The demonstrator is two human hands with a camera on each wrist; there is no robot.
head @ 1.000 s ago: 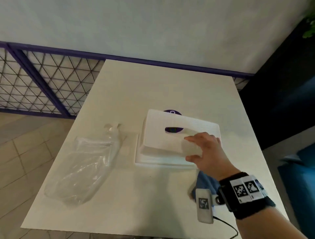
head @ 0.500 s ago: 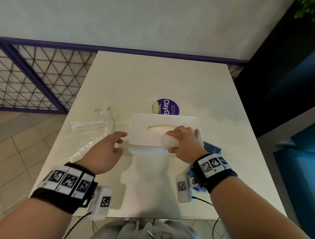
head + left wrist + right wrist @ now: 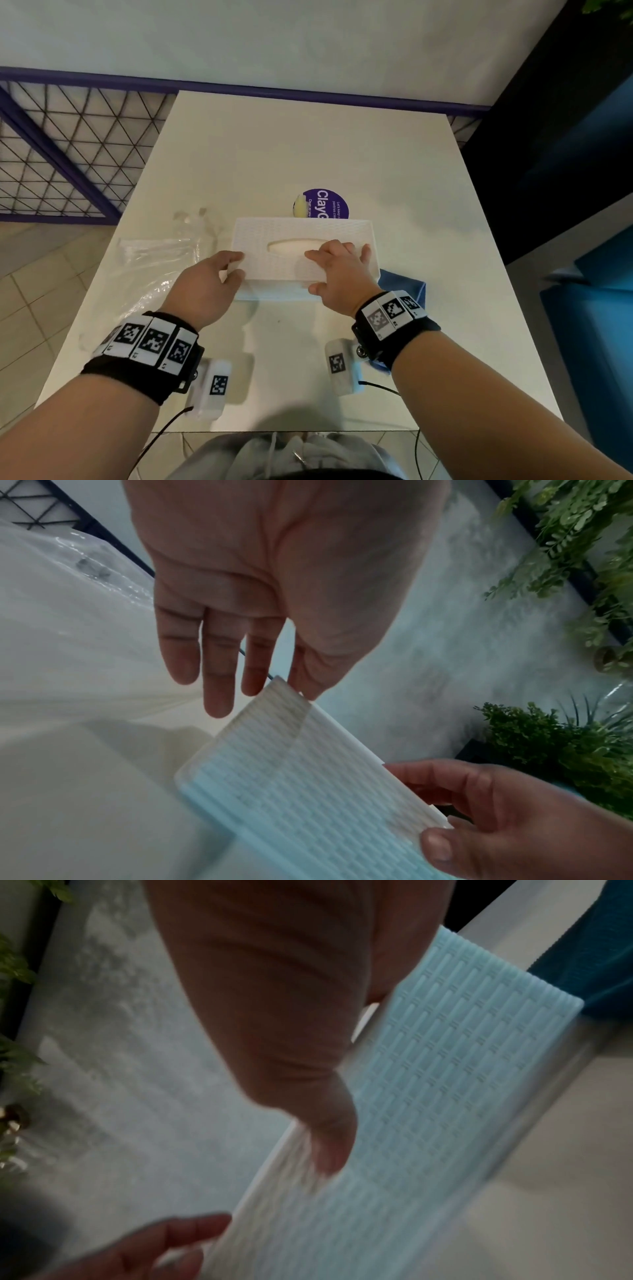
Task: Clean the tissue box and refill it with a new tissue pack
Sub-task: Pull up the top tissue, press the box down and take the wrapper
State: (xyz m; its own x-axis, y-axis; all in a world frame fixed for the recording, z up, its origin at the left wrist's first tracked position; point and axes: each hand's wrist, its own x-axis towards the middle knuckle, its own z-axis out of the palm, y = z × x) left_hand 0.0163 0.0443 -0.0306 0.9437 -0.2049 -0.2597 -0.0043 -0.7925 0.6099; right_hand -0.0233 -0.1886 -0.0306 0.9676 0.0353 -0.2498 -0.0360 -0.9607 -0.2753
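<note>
The white textured tissue box (image 3: 274, 236) lies flat on the table (image 3: 308, 144), with white tissue showing in its oval slot (image 3: 286, 247). My right hand (image 3: 334, 270) grips the box's right half, fingers curled over the top and thumb on the front wall; the left wrist view shows this grip (image 3: 462, 818). My left hand (image 3: 227, 270) is at the box's left end with fairly straight fingers. Its fingertips (image 3: 308, 688) touch the box's (image 3: 308, 777) corner. The right wrist view is blurred and shows the thumb (image 3: 330, 1150) on the box's side (image 3: 445, 1069).
An empty clear plastic wrapper (image 3: 157, 263) lies left of the box. A blue cloth (image 3: 407, 284) sits behind my right wrist. A purple round sticker (image 3: 327, 202) is on the table behind the box. A purple mesh railing (image 3: 68, 147) stands to the left.
The box top, tilted up a second ago, now sits flat. My left hand came into view and moved right until it touched the box's left end. My right hand kept its hold.
</note>
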